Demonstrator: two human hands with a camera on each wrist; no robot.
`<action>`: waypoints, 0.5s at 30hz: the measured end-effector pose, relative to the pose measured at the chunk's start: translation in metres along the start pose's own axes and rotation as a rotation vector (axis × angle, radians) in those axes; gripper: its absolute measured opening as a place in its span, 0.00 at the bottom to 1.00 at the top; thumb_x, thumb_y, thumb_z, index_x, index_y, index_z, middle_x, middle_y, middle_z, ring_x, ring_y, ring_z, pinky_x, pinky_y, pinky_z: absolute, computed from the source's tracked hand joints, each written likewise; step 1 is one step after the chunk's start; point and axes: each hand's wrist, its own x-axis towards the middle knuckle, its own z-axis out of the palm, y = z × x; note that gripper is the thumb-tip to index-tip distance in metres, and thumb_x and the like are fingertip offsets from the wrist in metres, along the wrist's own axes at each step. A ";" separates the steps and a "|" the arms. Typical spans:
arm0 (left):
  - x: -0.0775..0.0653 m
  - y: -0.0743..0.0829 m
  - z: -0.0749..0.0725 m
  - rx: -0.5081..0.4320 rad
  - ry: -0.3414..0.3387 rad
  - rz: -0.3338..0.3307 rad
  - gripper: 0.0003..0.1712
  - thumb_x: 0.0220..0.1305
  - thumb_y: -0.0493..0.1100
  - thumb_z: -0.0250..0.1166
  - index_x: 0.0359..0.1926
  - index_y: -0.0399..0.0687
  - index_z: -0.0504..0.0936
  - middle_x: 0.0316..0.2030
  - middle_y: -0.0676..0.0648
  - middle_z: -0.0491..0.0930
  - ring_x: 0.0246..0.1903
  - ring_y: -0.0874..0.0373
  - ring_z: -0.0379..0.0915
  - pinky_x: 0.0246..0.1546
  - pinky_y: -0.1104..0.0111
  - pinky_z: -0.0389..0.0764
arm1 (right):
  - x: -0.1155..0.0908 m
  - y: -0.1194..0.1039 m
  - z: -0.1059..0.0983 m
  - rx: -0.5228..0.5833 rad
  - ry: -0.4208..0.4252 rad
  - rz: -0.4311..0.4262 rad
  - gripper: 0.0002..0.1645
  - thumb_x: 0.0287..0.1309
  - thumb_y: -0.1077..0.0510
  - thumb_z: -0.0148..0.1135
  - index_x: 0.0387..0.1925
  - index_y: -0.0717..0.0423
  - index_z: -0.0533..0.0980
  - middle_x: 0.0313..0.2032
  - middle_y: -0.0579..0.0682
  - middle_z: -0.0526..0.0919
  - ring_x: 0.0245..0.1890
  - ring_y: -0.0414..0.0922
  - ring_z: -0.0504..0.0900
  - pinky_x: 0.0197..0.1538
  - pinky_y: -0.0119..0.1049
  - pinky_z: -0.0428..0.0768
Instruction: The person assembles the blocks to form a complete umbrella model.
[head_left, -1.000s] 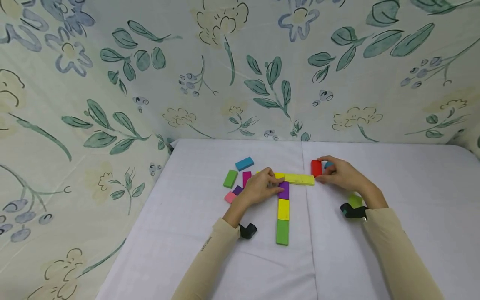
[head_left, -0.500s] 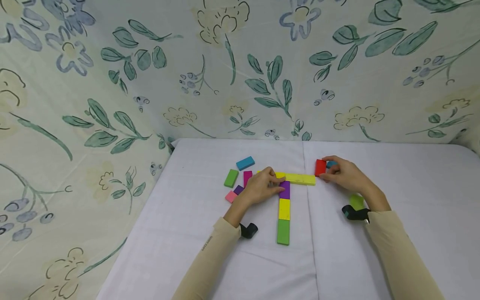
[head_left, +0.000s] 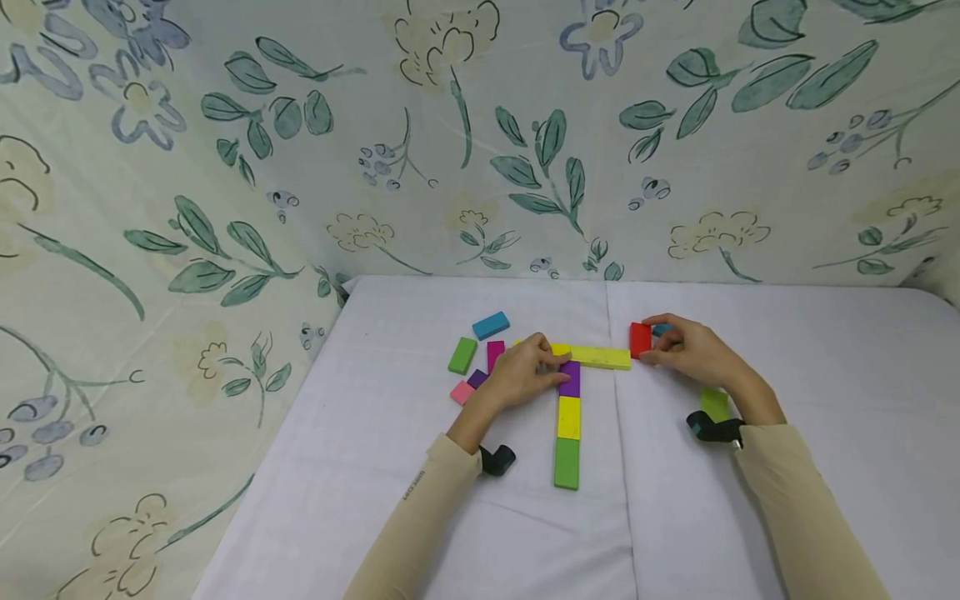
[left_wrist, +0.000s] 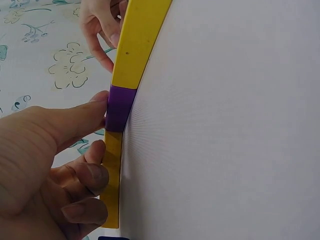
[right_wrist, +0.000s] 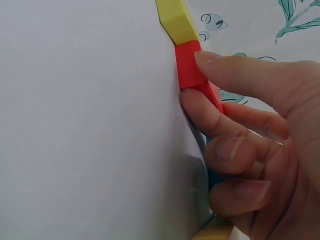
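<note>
Colored blocks form a T on the white cloth. My left hand (head_left: 528, 371) is at its junction, thumb and forefinger pinching the purple block (left_wrist: 120, 109) just below the crossbar; the other fingers are curled beside it. The stem continues toward me with a yellow block (head_left: 569, 418) and a green block (head_left: 567, 463). At the right end of the yellow crossbar (head_left: 600, 357), my right hand (head_left: 690, 352) pinches a red block (head_left: 641, 340) between thumb and forefinger. In the right wrist view the red block (right_wrist: 191, 64) meets the end of a yellow one (right_wrist: 176, 21).
Left of the T lie a blue block (head_left: 491, 325), a green block (head_left: 462, 355), a magenta block (head_left: 495, 354), a dark purple block (head_left: 477, 379) and a pink block (head_left: 461, 392). Another blue block (head_left: 662, 331) shows behind the right fingers. A lime block (head_left: 714, 405) sits beneath the right wrist.
The right hand has shifted slightly right with the red block, then a little toward me along the crossbar's end. The left hand stays in place at the junction.
</note>
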 end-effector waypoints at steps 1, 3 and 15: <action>0.000 0.000 0.000 -0.001 0.000 0.000 0.24 0.64 0.54 0.73 0.61 0.61 0.84 0.41 0.54 0.72 0.37 0.62 0.67 0.32 0.77 0.65 | 0.000 0.000 0.000 0.003 0.001 0.005 0.41 0.63 0.48 0.72 0.71 0.57 0.66 0.40 0.54 0.84 0.38 0.48 0.76 0.37 0.34 0.73; 0.000 0.000 0.000 -0.002 0.001 -0.002 0.24 0.64 0.54 0.73 0.61 0.61 0.85 0.41 0.54 0.72 0.37 0.62 0.67 0.32 0.77 0.65 | 0.000 0.000 0.000 0.010 0.005 0.013 0.41 0.63 0.48 0.73 0.71 0.57 0.66 0.39 0.54 0.83 0.38 0.48 0.76 0.36 0.34 0.73; 0.000 0.000 -0.001 0.011 -0.004 0.008 0.24 0.64 0.54 0.73 0.61 0.60 0.84 0.40 0.54 0.72 0.36 0.63 0.67 0.32 0.78 0.64 | -0.006 0.000 0.003 0.005 0.046 0.028 0.44 0.61 0.44 0.74 0.70 0.58 0.67 0.38 0.53 0.82 0.39 0.49 0.75 0.37 0.35 0.72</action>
